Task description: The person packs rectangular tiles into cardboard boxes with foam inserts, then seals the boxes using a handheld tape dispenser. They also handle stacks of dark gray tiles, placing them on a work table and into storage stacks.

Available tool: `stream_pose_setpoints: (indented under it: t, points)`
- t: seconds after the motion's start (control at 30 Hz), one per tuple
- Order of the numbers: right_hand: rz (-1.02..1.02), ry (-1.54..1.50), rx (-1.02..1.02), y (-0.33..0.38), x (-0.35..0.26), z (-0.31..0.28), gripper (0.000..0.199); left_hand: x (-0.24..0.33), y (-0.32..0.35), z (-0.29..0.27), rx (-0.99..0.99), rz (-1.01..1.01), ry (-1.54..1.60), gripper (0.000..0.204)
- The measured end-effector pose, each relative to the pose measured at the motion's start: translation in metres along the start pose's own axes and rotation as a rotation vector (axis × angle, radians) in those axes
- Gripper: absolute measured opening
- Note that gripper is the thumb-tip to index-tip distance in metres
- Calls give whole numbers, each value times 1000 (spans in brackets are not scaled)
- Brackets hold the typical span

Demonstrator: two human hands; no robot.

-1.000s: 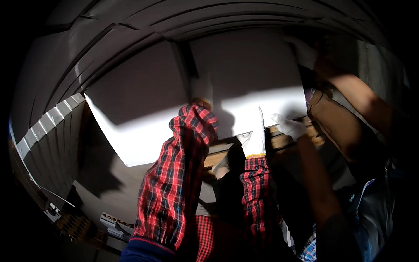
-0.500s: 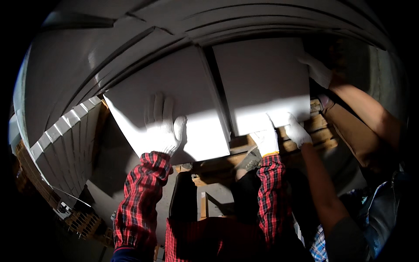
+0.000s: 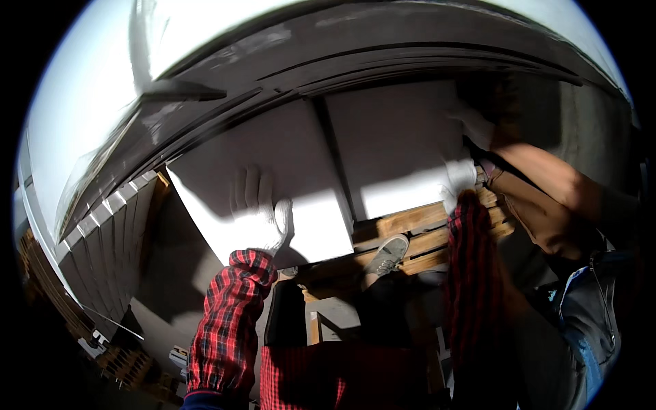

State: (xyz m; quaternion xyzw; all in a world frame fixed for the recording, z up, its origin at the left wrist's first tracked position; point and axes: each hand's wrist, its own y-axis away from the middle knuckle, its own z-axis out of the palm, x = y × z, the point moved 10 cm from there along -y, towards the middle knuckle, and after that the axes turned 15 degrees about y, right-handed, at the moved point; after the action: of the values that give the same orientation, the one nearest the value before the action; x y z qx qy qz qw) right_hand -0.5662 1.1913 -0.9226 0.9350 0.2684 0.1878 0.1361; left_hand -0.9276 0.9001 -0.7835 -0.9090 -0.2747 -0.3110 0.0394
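Two large white panels lie side by side with a dark seam between them: a left panel (image 3: pixel 287 171) and a right panel (image 3: pixel 389 147). My left hand (image 3: pixel 260 213), in a white glove with a red plaid sleeve, lies flat on the left panel near its lower edge, fingers spread. My right hand (image 3: pixel 459 179), also gloved, grips the lower right corner of the right panel. A co-worker's gloved hand (image 3: pixel 473 124) holds that panel's right edge higher up.
A wooden pallet (image 3: pixel 410 229) lies under the panels' near edge, with my grey shoe (image 3: pixel 386 254) on it. The co-worker (image 3: pixel 547 198) in a brown sleeve stands close on the right. Stacked grey slabs (image 3: pixel 102 232) rise at the left. Curved dark beams (image 3: pixel 383 61) arch above.
My left hand dropped from the seam near the panels' top and now lies flat on the left panel. My right hand slid right to the right panel's corner. The view tilted upward.
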Motion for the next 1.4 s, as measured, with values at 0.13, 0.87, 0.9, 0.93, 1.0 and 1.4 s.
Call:
stream_pose_setpoints:
  t: [0.13,0.87,0.9,0.93,1.0,1.4]
  points:
    - [126,-114,-161,-27,26,45,64,16,10,11,-46,21,-120,64]
    - [819,-1339,-335,153,-90,7,89,19,1,-17,-41,-25,-62,51]
    - [868,-1592,-399,164,-117,11,87,16,3,-14,-84,-58,-49,52]
    - [993,-1839,-431,180,-133,18,84,17,-2,3,-150,-61,-14,54]
    - [964,-2169,-490,178,-168,4,84,10,13,8,-101,-24,-103,56]
    - [1315,-1739,-597,552,-32,-29,37,-26,104,69,-709,-212,113,47]
